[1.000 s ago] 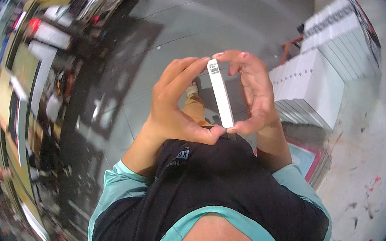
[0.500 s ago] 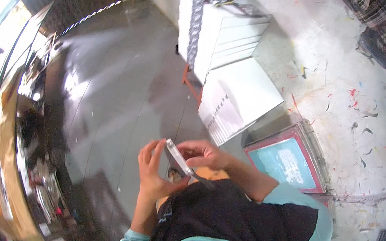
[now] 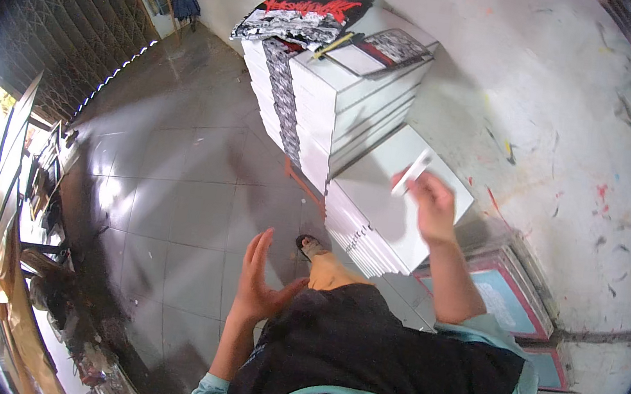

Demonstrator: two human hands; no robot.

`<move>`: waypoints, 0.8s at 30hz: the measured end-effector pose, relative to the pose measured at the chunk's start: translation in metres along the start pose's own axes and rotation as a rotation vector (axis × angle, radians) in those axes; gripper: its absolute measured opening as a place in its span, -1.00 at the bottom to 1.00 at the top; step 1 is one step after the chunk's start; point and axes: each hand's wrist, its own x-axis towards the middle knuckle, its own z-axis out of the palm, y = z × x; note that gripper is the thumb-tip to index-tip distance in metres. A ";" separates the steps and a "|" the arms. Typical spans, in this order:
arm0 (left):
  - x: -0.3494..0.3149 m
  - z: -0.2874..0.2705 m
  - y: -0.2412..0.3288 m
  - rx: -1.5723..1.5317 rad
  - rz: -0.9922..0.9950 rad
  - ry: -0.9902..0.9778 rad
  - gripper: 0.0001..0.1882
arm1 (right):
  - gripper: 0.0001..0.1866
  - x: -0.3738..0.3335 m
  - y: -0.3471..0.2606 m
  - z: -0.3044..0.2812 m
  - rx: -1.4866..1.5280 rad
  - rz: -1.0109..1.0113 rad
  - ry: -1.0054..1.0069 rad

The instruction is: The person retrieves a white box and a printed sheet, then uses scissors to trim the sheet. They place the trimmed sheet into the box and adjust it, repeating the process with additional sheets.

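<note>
My right hand (image 3: pixel 436 204) is raised over the lower stack of white flat boxes (image 3: pixel 380 181). Its fingers close on a slim white phone-like object (image 3: pixel 413 171), seen nearly edge-on. My left hand (image 3: pixel 256 280) hangs before my body with the thumb spread from the upright fingers and nothing between them. Beyond the right hand rises a taller stack of white boxes (image 3: pixel 316 130) with a dark printed band down one side. On top lies a folded black garment (image 3: pixel 306 16) with red and white print, beside a thin yellow stick (image 3: pixel 332 45).
Framed screens (image 3: pixel 504 295) with red-pink borders and pale blue mesh lean against the paint-spotted wall (image 3: pixel 544 131) at right. Grey tiles (image 3: pixel 188 205) cover the floor. Cluttered shelving (image 3: pixel 32 257) runs along the left, and a corrugated shutter (image 3: pixel 44 30) stands behind.
My right hand has moved away from the left, up and right over the lower boxes, taking the white phone-like object along. The left hand has let go of it. The view has shifted.
</note>
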 end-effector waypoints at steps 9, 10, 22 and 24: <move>0.132 -0.016 -0.008 -0.007 -0.161 -0.042 -0.18 | -0.81 0.264 -0.025 -0.003 -0.861 -0.558 -0.265; 0.136 -0.016 -0.010 -0.030 -0.210 -0.048 -0.18 | -0.80 0.283 -0.028 -0.001 -1.032 -0.614 -0.371; 0.191 -0.012 -0.040 -0.024 -0.289 -0.071 -0.26 | -0.80 0.368 0.020 -0.002 -1.193 -0.592 -0.599; 0.200 -0.014 -0.040 -0.019 -0.273 -0.067 -0.28 | -0.81 0.382 0.025 -0.006 -1.178 -0.649 -0.572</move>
